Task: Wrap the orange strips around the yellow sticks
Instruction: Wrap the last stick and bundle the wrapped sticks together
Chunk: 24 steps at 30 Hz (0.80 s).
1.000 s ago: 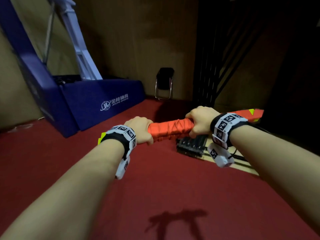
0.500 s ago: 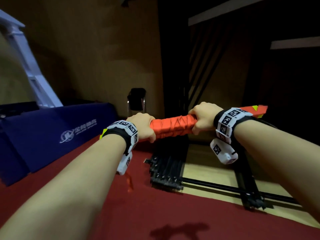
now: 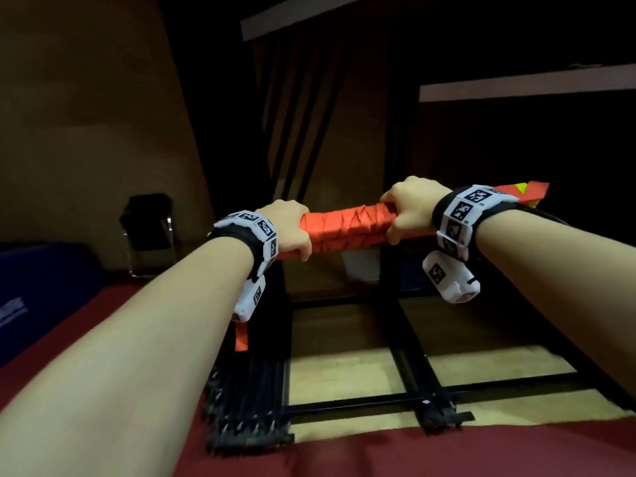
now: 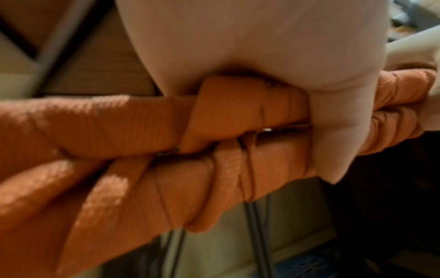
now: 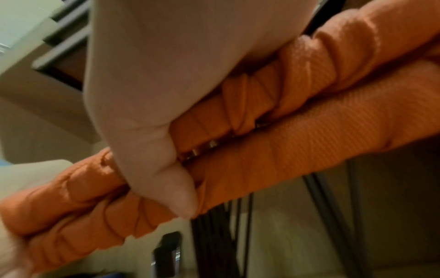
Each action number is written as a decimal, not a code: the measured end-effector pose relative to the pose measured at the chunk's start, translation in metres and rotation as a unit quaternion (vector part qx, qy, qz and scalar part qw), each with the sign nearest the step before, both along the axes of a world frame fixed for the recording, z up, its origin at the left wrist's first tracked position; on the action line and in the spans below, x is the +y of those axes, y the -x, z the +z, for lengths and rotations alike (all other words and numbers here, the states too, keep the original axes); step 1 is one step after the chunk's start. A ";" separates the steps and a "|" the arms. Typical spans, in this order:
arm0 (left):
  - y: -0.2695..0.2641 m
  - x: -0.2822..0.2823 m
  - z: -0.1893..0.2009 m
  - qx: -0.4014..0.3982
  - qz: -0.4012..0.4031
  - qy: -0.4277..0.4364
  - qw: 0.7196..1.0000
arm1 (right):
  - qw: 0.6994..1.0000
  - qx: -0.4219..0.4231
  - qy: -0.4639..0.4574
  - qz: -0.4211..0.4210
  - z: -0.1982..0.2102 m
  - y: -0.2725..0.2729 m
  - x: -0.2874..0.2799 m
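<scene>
A bundle of sticks wrapped in orange strips is held level in front of me. My left hand grips its left part and my right hand grips it further right. Yellow stick tips show at the right end, behind my right wrist. A loose orange strip end hangs below my left wrist. In the left wrist view the thumb lies across the wrapped bundle, which looks like two wrapped sticks side by side. In the right wrist view the thumb presses the same bundle.
A black metal frame with a bundle of black rods stands on a wooden floor below the hands. Red carpet lies in the foreground. A black chair stands by the tan wall at left, beside a dark blue block.
My view has swung right and up: the blue equipment has slid out at left and the black frame now fills the middle. Both hands keep the same grip on the wrapped bundle.
</scene>
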<state>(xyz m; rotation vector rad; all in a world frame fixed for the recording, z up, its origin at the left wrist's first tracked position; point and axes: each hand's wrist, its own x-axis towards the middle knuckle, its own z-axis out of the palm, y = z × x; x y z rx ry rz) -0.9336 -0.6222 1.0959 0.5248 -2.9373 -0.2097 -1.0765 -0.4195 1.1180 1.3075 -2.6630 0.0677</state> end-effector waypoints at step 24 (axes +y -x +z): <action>0.644 0.178 0.081 0.084 -0.224 -0.003 0.971 | 0.964 0.028 0.055 -0.260 0.083 0.530 0.219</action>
